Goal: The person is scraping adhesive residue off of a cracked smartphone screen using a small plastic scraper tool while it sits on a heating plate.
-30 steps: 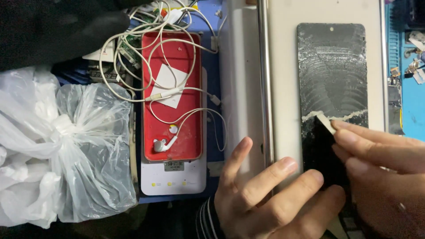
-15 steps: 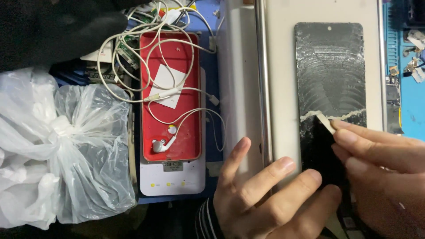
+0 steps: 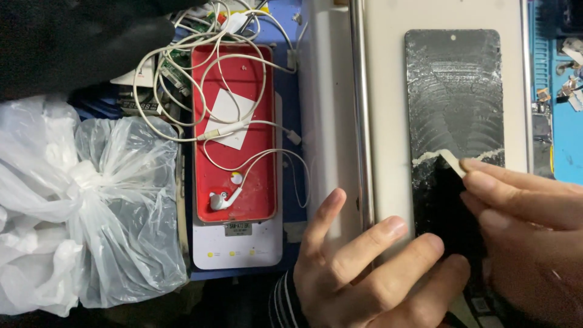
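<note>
A black phone screen [image 3: 454,97] lies flat on a pale grey plate [image 3: 385,91]. Its upper part is covered in whitish glue residue; the lower part is clean black. My right hand [image 3: 528,231] pinches a small cream scraper card [image 3: 452,163] whose edge rests on the line between residue and clean glass. My left hand [image 3: 370,267] lies with fingers spread on the plate and presses the phone screen's lower left corner.
A red heating pad on a white base [image 3: 238,243] lies left of the plate with white wired earphones [image 3: 225,197] tangled over it. A clear plastic bag [image 3: 85,206] fills the left side. A blue mat with small parts [image 3: 568,91] runs along the right edge.
</note>
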